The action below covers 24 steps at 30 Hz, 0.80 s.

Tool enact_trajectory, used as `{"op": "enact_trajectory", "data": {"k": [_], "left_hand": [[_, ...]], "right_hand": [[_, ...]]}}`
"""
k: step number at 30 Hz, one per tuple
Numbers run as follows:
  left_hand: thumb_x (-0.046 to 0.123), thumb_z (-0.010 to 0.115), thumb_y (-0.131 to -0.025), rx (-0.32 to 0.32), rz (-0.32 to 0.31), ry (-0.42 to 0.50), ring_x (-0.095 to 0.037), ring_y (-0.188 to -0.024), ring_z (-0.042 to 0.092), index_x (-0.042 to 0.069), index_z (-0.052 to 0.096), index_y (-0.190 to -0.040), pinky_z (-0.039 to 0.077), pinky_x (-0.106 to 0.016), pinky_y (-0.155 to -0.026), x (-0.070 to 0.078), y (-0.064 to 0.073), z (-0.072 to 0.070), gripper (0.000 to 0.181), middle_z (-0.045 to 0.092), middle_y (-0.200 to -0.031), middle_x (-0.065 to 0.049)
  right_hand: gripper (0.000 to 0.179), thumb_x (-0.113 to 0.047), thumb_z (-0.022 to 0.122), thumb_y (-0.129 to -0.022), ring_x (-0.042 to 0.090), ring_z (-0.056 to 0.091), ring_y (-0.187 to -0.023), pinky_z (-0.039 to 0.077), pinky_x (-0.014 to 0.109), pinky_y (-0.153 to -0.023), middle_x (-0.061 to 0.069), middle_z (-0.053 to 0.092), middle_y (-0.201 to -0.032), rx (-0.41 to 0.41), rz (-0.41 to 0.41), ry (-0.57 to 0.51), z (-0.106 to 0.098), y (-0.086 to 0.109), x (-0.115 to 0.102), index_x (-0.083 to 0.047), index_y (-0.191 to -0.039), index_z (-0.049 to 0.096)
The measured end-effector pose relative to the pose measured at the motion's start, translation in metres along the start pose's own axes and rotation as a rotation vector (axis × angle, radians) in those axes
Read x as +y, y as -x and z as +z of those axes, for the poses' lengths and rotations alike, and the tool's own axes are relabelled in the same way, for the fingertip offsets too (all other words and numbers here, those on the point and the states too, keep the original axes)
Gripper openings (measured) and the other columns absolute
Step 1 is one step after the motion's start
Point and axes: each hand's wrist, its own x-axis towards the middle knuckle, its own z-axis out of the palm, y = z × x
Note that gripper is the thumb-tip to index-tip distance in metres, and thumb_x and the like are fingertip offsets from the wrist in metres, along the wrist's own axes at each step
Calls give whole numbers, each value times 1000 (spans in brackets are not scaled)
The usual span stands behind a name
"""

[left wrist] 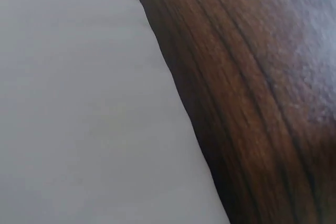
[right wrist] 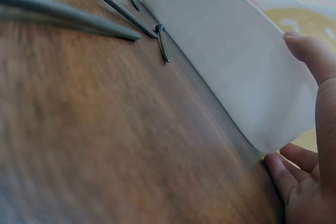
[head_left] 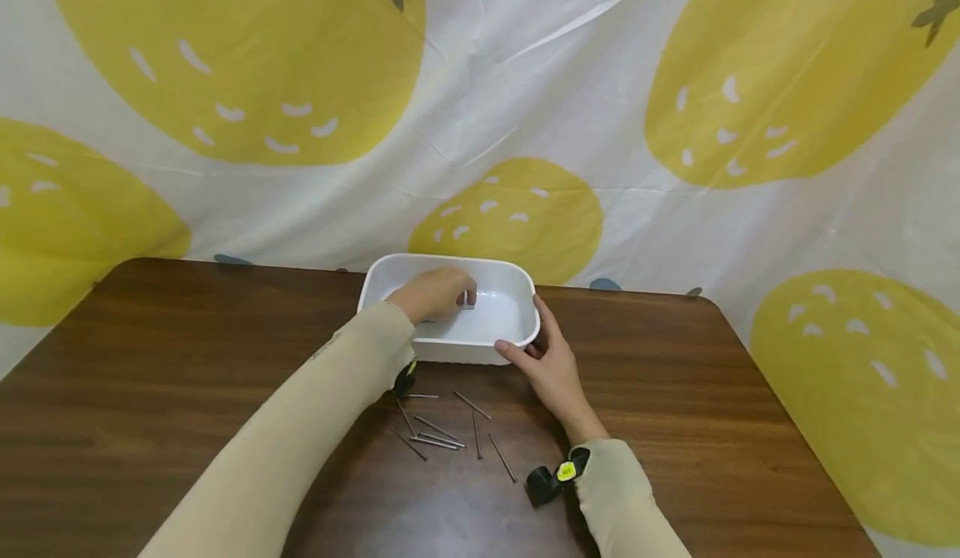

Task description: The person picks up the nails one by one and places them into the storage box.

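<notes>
Has left hand (head_left: 433, 291) inside white tub (head_left: 459, 353) with fingers bent down; cannot tell if pinching anything. Has nails (head_left: 435, 443) scattered in front of tub. Grips tub's near right corner with half-open right hand (head_left: 556, 376), thumb on rim.

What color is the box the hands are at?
The box is plain white, inside and out; the head view shows it best.

A smooth, glossy white tray (head_left: 457, 352), seemingly plastic, at centre frame; grey metal nails (head_left: 442, 440) below; a dark wood-grain table (head_left: 712, 425), softly shining at bottom centre; creased cloth (head_left: 510, 83) across the top; matt fabric sleeves (head_left: 255, 458) at the bottom edge.
</notes>
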Motion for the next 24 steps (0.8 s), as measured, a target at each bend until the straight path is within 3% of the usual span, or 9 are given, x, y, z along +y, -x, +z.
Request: {"op": "enact_trajectory", "data": {"k": [5,10,16,24], "left_hand": [[0,55,-93,3,7,-16,-20,-94,60,9,71,-117,51,-35,-92,-2,0,-2,31,69,-103,-8],[7,60,-94,40,73,-87,-18,-89,60,9,72,-119,52,-35,-88,10,6,-14,27,70,-100,-5],[8,61,-92,86,153,-137,-18,-93,66,10,73,-116,55,-36,-88,27,24,-34,27,74,-103,-4],[8,61,-93,124,207,-132,-20,-98,69,8,74,-113,56,-37,-88,29,56,-41,23,74,-106,-6]], "right_hand": [[91,-28,80,-86,30,49,-141,44,48,-113,13,45,-156,7,1,14,2,-2,-1,-27,-160,27],[91,-29,80,-86,31,49,-141,44,49,-113,14,45,-156,-1,-7,12,2,-3,0,-26,-160,27],[89,-26,79,-86,35,52,-138,43,52,-113,15,46,-155,5,-16,-9,1,-4,0,-24,-160,28],[89,-26,80,-86,31,53,-136,45,48,-112,14,48,-153,4,-6,-20,3,-3,3,-27,-159,29]]}}
